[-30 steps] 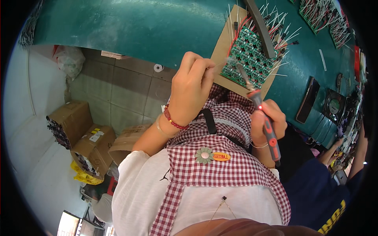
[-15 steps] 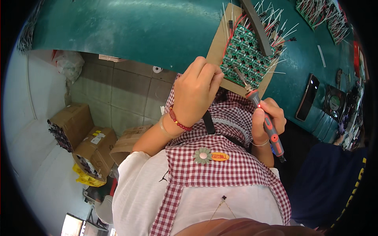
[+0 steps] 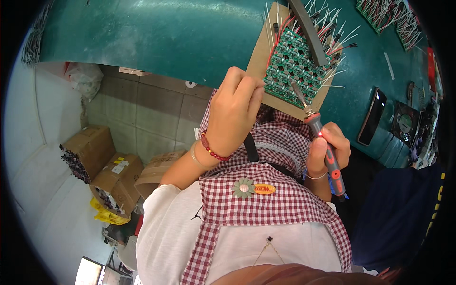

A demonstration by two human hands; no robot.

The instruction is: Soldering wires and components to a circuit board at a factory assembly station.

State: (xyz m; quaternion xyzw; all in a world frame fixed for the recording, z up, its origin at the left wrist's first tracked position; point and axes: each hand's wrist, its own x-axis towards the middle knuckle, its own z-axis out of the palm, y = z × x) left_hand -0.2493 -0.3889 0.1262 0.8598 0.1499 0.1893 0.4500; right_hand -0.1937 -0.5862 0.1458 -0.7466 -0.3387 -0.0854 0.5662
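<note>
A tan board (image 3: 260, 52) carrying a panel of small green circuit boards (image 3: 294, 66) with red and white wires lies at the near edge of the green worktable (image 3: 156, 33). My left hand (image 3: 235, 111), with a red bead bracelet at the wrist, pinches something thin at the panel's left edge; I cannot tell what it is. My right hand (image 3: 327, 147) grips a red and grey soldering iron (image 3: 319, 133), its metal tip resting on the green boards. A dark bar (image 3: 308, 31) lies across the panel.
A black phone (image 3: 373, 116) and a small meter (image 3: 404, 124) lie to the right on the table. More wired boards (image 3: 389, 16) sit at the far right. Cardboard boxes (image 3: 102, 156) stand on the floor to my left. A person in dark blue (image 3: 403, 213) sits at my right.
The board and both hands sit slightly lower and further right in view. The iron's tip stays on the green boards, and my left hand keeps its pinch at the panel's edge.
</note>
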